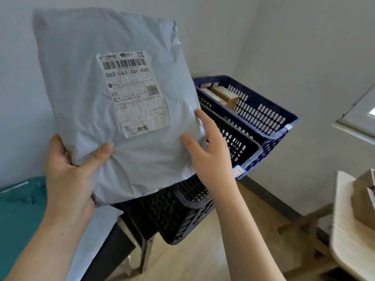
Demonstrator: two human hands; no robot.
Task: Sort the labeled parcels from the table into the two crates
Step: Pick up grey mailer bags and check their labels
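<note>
Between the left hand [69,173] and the right hand [211,155] stood a big grey plastic parcel [113,98], held up with its printed face toward the person, clear of everything below. Beyond and beneath the right hand sat the black crate [233,142], slatted plastic, partly hidden behind the parcel's lower edge. Farther from that hand, the blue crate [263,118] stood just beside the black one, by the wall. Off to the right of the right hand a pale tabletop [349,250] showed its rounded corner, with brown cardboard parcels [365,199] stacked on it. Under the left hand lay something teal [18,209] that I could not make out.

The left hand gripped the parcel's bottom left corner, thumb curled across the front and fingers out of sight behind. The right hand rested on the parcel's right edge, thumb and forefinger fairly straight against the plastic, not clenched. Above both thumbs a white shipping label [132,94] was stuck on the parcel, showing a barcode and the code 063-063-ZQ1-060. Smallest of all, a few cardboard boxes [225,96] lay inside the blue crate.
</note>
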